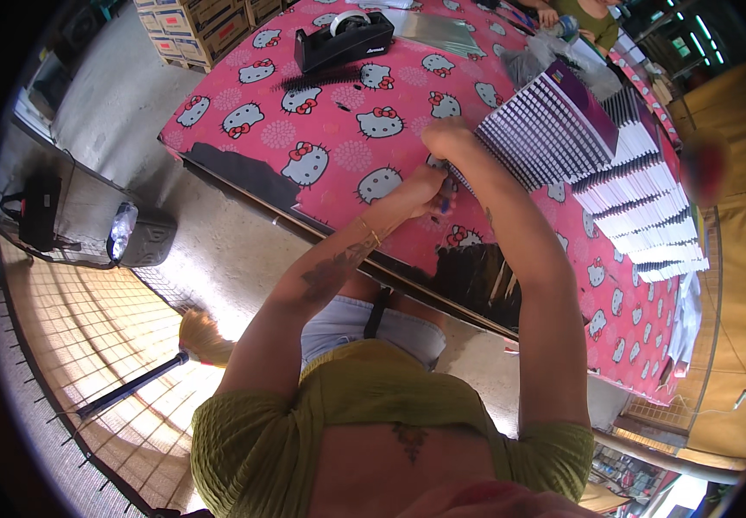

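My left hand (420, 192) rests on the pink cat-patterned tablecloth (330, 129), fingers curled around a small blue pen-like object (445, 205). Just beyond it, my right hand (445, 138) presses on the near end of a long fanned row of spiral-bound notebooks (615, 164); what it grips is hidden. The notebooks overlap like shingles and run from my hands toward the right along the table. One with a purple cover (582, 91) lies on top near the far end.
A black tape dispenser (341, 41) and a black comb binding strip (321, 79) lie at the far left of the table. Another person (582, 15) sits across. Cardboard boxes (200, 26), a broom (192, 341) and a black bag (41, 211) are on the floor at left.
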